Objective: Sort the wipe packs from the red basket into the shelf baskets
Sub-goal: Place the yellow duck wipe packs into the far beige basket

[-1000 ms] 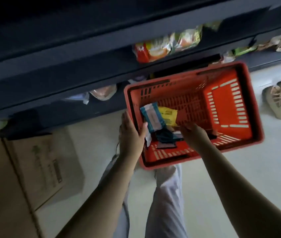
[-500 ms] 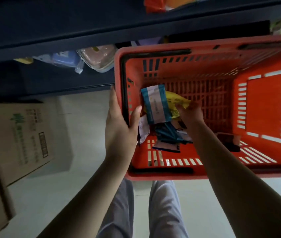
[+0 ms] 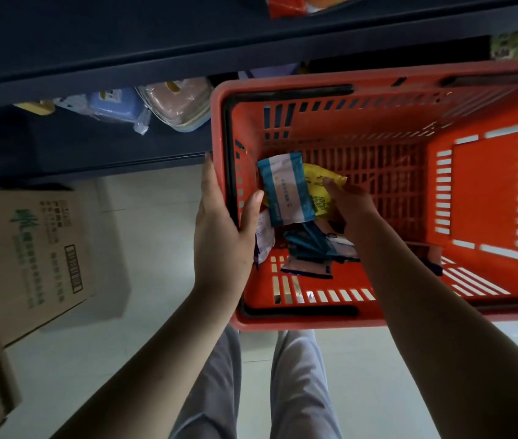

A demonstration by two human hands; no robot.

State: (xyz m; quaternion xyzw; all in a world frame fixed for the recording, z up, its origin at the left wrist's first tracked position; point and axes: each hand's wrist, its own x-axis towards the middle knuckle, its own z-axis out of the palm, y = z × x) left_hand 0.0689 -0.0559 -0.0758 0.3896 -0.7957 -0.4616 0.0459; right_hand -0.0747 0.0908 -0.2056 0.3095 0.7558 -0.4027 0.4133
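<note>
view from the head, looking down past two bare arms at a dark blue metal shelf (image 3: pixel 124 61). at far left a brown cardboard box (image 3: pixel 29 248) with green print stands on the pale tiled floor (image 3: pixel 156 217). above it, on the lowest shelf board, a blue wrapped pack (image 3: pixel 115 104) and a pink wrapped pack (image 3: pixel 178 103) lie side by side. no shelf baskets can be made out here.

next, the left hand (image 3: pixel 222 236) grips the left rim of a red slotted plastic basket (image 3: pixel 378 80). its fingers (image 3: pixel 210 182) lie flat along the outside wall and the thumb is hooked over to the inside. grey trouser legs (image 3: pixel 298 391) show below the basket.

inside, near that left wall, a white and teal wipe pack (image 3: pixel 286 188) stands upright, touching a yellow soft wipe pack (image 3: pixel 321 185) behind it. beneath them a loose heap of teal and white packs (image 3: pixel 308 248) lies on the basket floor.

the right hand (image 3: pixel 352 204) reaches in with its fingers curled round the yellow pack's right edge. whether it also holds the white and teal one cannot be told. a dark item sits half hidden behind the right forearm.

the step in hand looks like picking a pack out of the red basket. the next move likely calls for lifting it clear of the rim without dragging its neighbours, then looking up to find the matching shelf basket.
</note>
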